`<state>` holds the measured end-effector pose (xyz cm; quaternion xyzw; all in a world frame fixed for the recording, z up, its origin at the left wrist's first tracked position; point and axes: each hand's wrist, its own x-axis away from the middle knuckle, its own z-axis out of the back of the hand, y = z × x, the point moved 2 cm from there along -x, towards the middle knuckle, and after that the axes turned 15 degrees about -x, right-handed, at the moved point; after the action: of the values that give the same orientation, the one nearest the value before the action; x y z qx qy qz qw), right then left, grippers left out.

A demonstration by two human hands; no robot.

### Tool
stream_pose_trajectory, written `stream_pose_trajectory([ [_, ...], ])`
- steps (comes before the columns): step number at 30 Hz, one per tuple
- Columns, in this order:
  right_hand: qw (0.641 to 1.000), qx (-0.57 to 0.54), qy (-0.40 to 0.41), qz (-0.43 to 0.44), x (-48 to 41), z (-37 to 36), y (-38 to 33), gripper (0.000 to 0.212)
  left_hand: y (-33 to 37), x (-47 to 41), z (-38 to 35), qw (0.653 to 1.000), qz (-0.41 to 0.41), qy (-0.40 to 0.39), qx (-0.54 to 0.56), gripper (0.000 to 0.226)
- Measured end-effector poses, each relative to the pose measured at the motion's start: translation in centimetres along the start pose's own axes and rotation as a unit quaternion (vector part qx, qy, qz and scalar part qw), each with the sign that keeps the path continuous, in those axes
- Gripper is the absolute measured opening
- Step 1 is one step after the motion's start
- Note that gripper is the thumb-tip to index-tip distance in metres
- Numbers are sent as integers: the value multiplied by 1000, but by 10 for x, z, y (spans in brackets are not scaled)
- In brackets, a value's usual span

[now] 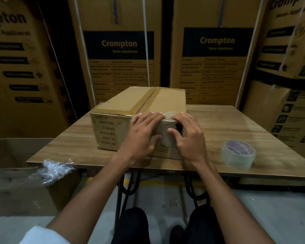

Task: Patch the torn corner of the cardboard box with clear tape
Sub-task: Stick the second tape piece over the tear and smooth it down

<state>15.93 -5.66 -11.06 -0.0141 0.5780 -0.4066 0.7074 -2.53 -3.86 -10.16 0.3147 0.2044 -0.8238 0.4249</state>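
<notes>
At twelve o'clock on the table (236, 120) sits the cardboard box (123, 110); my left hand (144, 132) and right hand (187, 132) press flat, fingers spread, gripping nothing, on its stiff, light-looking corner. Tape roll (239, 154) lies at three o'clock.

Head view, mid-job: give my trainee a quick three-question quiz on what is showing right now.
1. True or false: the tape roll is held in a hand.
2. Which corner of the cardboard box are both hands pressing? A) near right B) far left C) near left
3. Fill in: the crumpled clear plastic lies at the table's near ____ corner.

Key: 1. False; it lies on the table, right of the right hand. 2. A; the left hand presses there too. 3. left.
</notes>
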Motion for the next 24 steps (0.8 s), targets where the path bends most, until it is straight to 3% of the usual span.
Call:
stream_pose_trajectory([
  [3, 999, 2, 24, -43, -2, 34, 12, 44, 25, -13, -3, 997, -56, -40, -30, 88],
  [7, 995, 12, 46, -91, -7, 68, 25, 46, 52, -34, -7, 993, -99, -56, -42, 84],
  [11, 997, 28, 26, -73, -6, 71, 27, 39, 32, -33, 0, 997, -22, -8, -69, 66],
  [13, 997, 37, 20, -63, -4, 66, 27, 38, 11, -25, 3, 995, 23, -5, -100, 69],
  [24, 995, 74, 34, -65, -5, 63, 17, 30, -5, -22, 5, 992, 21, -58, -112, 76],
])
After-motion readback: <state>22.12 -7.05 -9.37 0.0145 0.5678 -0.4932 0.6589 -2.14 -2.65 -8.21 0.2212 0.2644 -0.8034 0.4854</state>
